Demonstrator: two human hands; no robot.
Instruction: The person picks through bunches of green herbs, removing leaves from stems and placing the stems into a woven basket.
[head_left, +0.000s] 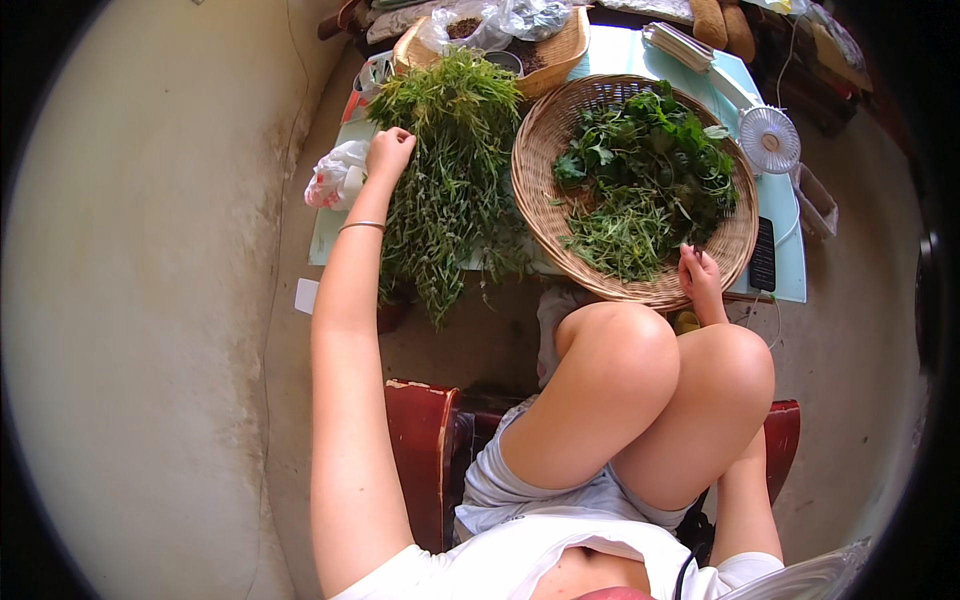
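Observation:
My left hand (391, 152), a bangle on its wrist, is at the left edge of a large heap of leafy green stems (457, 165), with its fingers curled; whether a stem is between them cannot be told. My right hand (700, 271) is over the near right rim of a round wicker basket (541, 180), its fingertips pinched on a small dark thing. Inside the basket, broad dark green leaves (652, 150) lie towards the back, and narrow cut-looking green sprigs (622, 236) lie nearer the front. The heap hangs over the near edge of the glass-topped table.
A second woven basket (566, 64) with plastic bags stands at the back. A small white fan (769, 139) and a phone (763, 255) with a cable are at the right. A crumpled plastic bag (341, 174) lies left. My knees are close below the wicker basket.

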